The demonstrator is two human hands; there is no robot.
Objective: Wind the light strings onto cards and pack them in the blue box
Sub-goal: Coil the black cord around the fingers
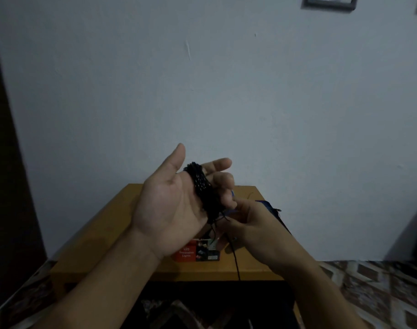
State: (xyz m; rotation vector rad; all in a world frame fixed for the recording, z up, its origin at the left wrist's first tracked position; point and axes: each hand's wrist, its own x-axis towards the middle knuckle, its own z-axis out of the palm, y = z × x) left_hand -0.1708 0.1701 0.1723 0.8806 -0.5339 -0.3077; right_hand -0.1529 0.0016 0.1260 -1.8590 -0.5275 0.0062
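Here I see the left hand [169, 205] spread palm-up, the light string [202, 186] wound around its fingers. The right hand [247, 222] pinches the loose end just beside it, with the blue box [267, 205] behind.

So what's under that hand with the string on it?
A red LED lights box on the wooden table; the left hand, wound with light string, hides part of it.

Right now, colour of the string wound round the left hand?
Black light string with small pale flecks; head view shows it best.
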